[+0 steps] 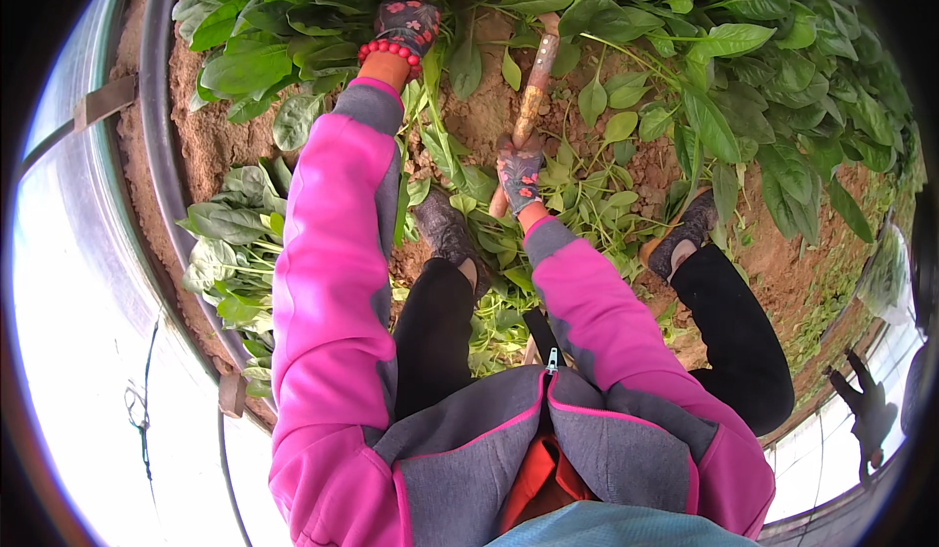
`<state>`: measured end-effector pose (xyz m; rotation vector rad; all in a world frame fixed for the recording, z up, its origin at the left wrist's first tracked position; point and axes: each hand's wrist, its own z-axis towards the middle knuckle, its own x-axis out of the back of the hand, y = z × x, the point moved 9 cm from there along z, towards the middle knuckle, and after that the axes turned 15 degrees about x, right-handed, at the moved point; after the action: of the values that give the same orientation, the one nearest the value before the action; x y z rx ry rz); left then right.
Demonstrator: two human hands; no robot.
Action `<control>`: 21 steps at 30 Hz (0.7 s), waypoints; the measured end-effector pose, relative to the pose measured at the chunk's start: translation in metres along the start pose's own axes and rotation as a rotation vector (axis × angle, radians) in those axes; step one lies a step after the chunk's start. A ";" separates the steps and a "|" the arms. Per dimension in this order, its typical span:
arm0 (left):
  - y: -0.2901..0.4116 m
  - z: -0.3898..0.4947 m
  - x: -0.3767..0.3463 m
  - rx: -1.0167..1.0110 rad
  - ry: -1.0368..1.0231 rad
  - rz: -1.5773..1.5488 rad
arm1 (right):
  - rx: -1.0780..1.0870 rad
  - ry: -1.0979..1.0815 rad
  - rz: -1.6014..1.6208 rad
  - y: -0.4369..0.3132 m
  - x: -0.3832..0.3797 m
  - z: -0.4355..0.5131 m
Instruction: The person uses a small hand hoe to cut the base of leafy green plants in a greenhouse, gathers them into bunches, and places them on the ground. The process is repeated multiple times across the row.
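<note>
My right hand (519, 169), in a dark floral glove, grips the wooden handle of a short hand tool (532, 100). Its far end, beyond a riveted section, goes in under spinach leaves, so the blade is hidden. Up and to the left, my left hand (406, 26) reaches in among the standing spinach plants (249, 67). It wears a matching glove, with a red bead bracelet (389, 50) at the wrist. The leaves hide its fingers, and whether they hold any stems does not show. Loose leaves and stems (579, 180) litter the soil around the tool.
Pulled spinach (235, 254) lies in a pile at left, beside a dark pipe (158, 107) and a plastic sheet wall (81, 254). My shoes (447, 232) stand on either side of the leaf litter. Another person (866, 408) shows at the far right edge.
</note>
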<state>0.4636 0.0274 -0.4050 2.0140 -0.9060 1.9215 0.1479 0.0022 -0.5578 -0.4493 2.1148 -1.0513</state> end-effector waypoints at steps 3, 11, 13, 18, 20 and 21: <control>-0.001 -0.003 0.001 0.002 -0.022 0.004 | 0.151 -0.060 -0.554 0.001 -0.012 0.007; 0.001 -0.004 0.010 0.034 0.031 -0.009 | 0.027 -0.006 0.096 0.001 -0.005 -0.002; 0.000 -0.004 0.011 0.055 0.063 -0.011 | 0.002 0.015 0.029 0.006 0.003 -0.004; -0.001 -0.003 0.003 0.015 0.048 -0.048 | 0.158 -0.034 -0.685 0.021 0.006 0.001; -0.001 0.003 0.000 0.021 0.029 -0.040 | 0.191 -0.031 -0.812 0.024 0.006 0.003; -0.001 0.007 0.000 0.016 0.019 -0.030 | 0.208 -0.028 -0.860 0.023 0.005 0.005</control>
<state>0.4701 0.0238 -0.4060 2.0027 -0.8539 1.9355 0.1479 0.0106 -0.5802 -1.3192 1.7556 -1.6875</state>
